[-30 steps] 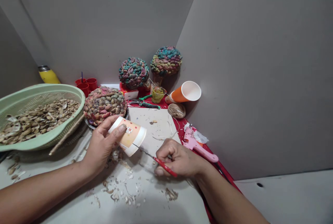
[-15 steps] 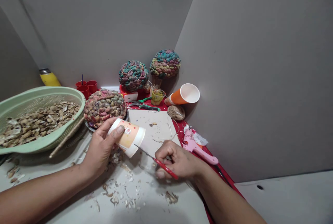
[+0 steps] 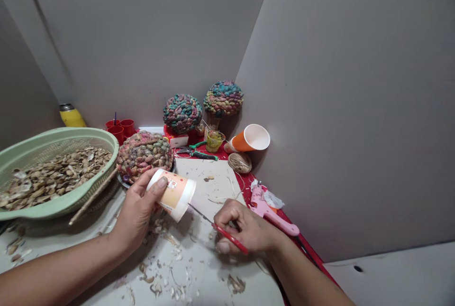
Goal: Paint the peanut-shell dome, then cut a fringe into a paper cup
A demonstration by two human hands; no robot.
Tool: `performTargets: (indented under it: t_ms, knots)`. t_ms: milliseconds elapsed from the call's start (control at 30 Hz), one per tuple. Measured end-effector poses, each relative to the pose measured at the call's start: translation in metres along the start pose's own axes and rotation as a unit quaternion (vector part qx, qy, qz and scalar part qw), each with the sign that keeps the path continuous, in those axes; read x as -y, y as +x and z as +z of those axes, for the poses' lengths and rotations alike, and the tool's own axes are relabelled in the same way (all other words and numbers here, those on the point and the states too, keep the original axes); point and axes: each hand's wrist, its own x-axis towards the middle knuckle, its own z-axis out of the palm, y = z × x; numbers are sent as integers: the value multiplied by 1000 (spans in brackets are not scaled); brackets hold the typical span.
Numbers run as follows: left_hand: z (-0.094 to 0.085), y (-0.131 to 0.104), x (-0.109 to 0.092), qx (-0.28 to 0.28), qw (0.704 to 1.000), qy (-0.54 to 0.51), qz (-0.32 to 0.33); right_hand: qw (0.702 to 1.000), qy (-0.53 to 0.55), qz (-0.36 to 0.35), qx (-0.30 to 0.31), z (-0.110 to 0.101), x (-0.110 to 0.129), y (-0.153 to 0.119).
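My left hand [image 3: 140, 206] is closed around a printed paper cup [image 3: 173, 193], thumb on its side, held tilted above the table. The cup is white at both ends, with a peach band and small red marks. In my right hand [image 3: 241, 227] are red-handled scissors [image 3: 230, 238], fingers curled round the handles. Their thin dark blades point up and left, the tip at the cup's lower right edge; whether it touches the cup I cannot tell. Just behind my left hand sits a dome covered in coloured shells [image 3: 145, 155].
A green basket [image 3: 115, 147] of shells stands left, a stick [image 3: 93, 196] leaning by it. Behind are two coloured shell balls [image 3: 182, 114], green-handled pliers [image 3: 204, 155], an orange cup [image 3: 245, 139] and a twine coil [image 3: 239, 163]. A pink glue gun [image 3: 273, 216] lies right. Scraps litter the white table [image 3: 209, 277].
The whole view has shifted slightly, so the background sits lower. My hands still hold the cup and scissors, and the scissor tip remains close to the cup's edge.
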Motion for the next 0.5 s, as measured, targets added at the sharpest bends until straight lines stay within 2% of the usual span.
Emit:
performTargets:
  t_ms: [500]
  knots:
    - [0, 0, 0, -18, 999, 31, 0, 1000, -10, 20, -4, 2, 0, 0]
